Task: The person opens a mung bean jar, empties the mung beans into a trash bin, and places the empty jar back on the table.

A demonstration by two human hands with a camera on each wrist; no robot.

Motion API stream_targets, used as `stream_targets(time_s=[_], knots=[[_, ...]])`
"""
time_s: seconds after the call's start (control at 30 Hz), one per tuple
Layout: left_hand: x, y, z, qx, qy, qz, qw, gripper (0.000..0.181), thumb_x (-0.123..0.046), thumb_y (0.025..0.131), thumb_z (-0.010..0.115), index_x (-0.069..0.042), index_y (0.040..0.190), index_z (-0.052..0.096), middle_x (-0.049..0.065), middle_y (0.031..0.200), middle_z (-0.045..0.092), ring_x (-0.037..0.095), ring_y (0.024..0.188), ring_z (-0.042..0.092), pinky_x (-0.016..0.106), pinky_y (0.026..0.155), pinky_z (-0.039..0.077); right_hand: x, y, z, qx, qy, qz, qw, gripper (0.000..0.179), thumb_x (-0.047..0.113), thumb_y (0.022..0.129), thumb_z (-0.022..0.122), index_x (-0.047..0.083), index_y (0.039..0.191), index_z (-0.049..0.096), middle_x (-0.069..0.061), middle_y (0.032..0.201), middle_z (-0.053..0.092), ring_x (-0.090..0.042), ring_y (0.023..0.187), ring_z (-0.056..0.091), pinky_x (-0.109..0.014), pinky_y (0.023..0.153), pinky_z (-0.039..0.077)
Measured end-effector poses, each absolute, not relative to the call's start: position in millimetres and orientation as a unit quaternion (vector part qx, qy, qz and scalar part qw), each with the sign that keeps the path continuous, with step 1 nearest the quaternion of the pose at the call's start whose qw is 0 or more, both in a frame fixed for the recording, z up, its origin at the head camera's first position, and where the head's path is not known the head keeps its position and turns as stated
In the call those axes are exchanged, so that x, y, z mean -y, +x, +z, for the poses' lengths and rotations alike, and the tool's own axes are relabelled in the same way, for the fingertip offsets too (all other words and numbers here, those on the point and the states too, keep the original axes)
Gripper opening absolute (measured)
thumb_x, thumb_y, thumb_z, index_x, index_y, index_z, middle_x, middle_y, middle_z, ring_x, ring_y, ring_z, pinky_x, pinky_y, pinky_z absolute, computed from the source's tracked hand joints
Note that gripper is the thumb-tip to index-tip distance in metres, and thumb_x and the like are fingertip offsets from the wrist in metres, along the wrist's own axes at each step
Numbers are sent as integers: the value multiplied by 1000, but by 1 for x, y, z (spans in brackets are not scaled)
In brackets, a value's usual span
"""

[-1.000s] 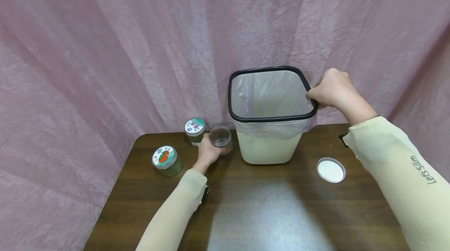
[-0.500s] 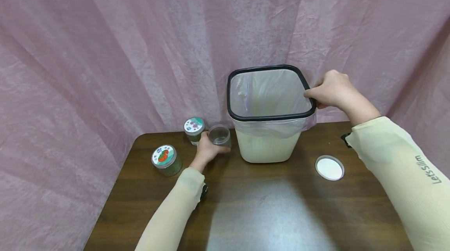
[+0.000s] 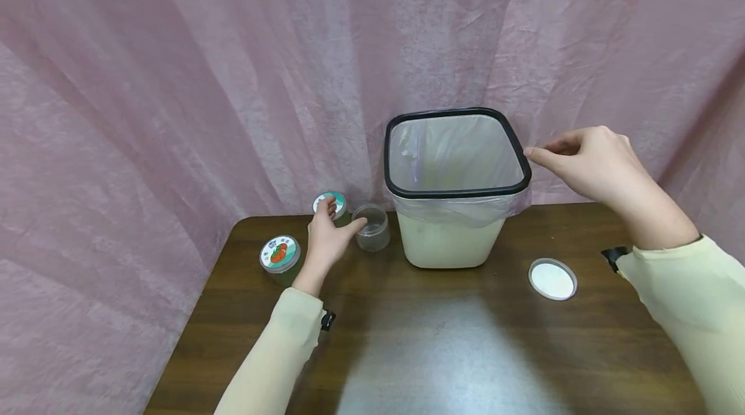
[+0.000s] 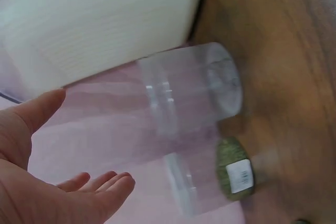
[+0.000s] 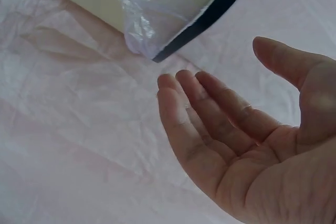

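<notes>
My left hand (image 3: 327, 237) is spread with the fingers relaxed, just left of a clear lidless jar (image 3: 372, 234) on the table. In the left wrist view its thumb and fingers are apart from that jar (image 4: 194, 87), with nothing between them. Behind my fingers in the head view stands a lidded jar (image 3: 341, 213); green contents show low in it. My right hand (image 3: 599, 163) hovers beside the right side of the black rim (image 3: 454, 194) of a cream trash bin (image 3: 451, 244). In the right wrist view its fingers are loosely bent, off the rim, and hold nothing.
A jar with a tomato picture on its lid (image 3: 280, 253) stands at the left. A round white lid (image 3: 553, 279) lies right of the bin. A translucent bag (image 3: 465, 211) lines the bin and hangs over its rim. A pink curtain (image 3: 262, 79) hangs behind the table.
My left hand has let go of the clear jar and drawn back to the left. My right hand has released the bin's rim and moved off to the right.
</notes>
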State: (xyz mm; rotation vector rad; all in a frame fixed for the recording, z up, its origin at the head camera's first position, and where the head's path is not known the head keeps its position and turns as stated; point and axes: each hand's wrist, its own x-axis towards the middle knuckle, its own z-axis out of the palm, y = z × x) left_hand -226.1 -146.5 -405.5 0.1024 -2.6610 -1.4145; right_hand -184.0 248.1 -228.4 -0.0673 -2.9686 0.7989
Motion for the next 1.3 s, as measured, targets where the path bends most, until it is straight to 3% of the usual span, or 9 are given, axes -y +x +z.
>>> stream_targets(time_s=[0.2, 0.33, 0.43, 0.53, 0.73, 0.97, 1.3], knots=[[144, -205, -391, 870, 7, -476, 126, 76, -51, 75, 71, -13, 135, 44, 5, 136, 50, 24, 127, 47, 42, 103, 43, -250, -159, -241, 961, -7, 266, 74, 60, 67, 80, 54, 16, 108, 69, -13, 105, 70, -30, 99, 60, -37, 70, 43], [140, -195, -389, 871, 1, -461, 167, 61, -49, 80, 67, -18, 130, 53, 0, 132, 55, 19, 124, 50, 41, 99, 46, -250, -145, -258, 951, 0, 291, 101, 49, 60, 80, 60, 20, 106, 69, -8, 100, 72, -4, 84, 63, -19, 65, 43], [138, -189, -390, 870, -6, -452, 195, 47, -48, 84, 63, -21, 123, 59, -3, 124, 60, 15, 109, 59, 38, 86, 52, -249, -135, -275, 941, 7, 315, 121, 38, 54, 80, 65, 24, 104, 70, -3, 97, 73, 19, 74, 55, -7, 62, 41], [135, -181, -392, 870, -15, -445, 212, 40, -45, 87, 60, -22, 120, 62, -3, 121, 63, 13, 106, 60, 37, 83, 53, -246, -125, -291, 934, 13, 327, 144, 29, 48, 80, 68, 29, 101, 70, 1, 96, 73, 26, 76, 51, -3, 66, 39], [130, -167, -403, 871, -31, -433, 230, 33, -38, 89, 61, -24, 119, 63, -7, 121, 63, 9, 118, 55, 36, 96, 48, -233, -110, -329, 914, 51, 345, 206, 15, 36, 80, 72, 34, 95, 70, 10, 93, 72, 22, 85, 53, -1, 70, 39], [127, -158, -424, 876, -43, -421, 231, 34, -35, 88, 62, -18, 118, 64, -2, 122, 63, 13, 119, 55, 37, 100, 46, -214, -100, -375, 886, 102, 355, 280, 22, 19, 76, 76, 28, 96, 72, 11, 90, 71, 15, 90, 56, 0, 79, 36], [132, -153, -449, 901, -4, -403, 160, 44, -39, 86, 64, -15, 122, 59, 4, 126, 59, 19, 121, 54, 41, 99, 46, -198, -85, -421, 902, 81, 342, 253, 23, 22, 75, 77, 21, 97, 71, 6, 94, 71, -8, 92, 62, 0, 84, 34]])
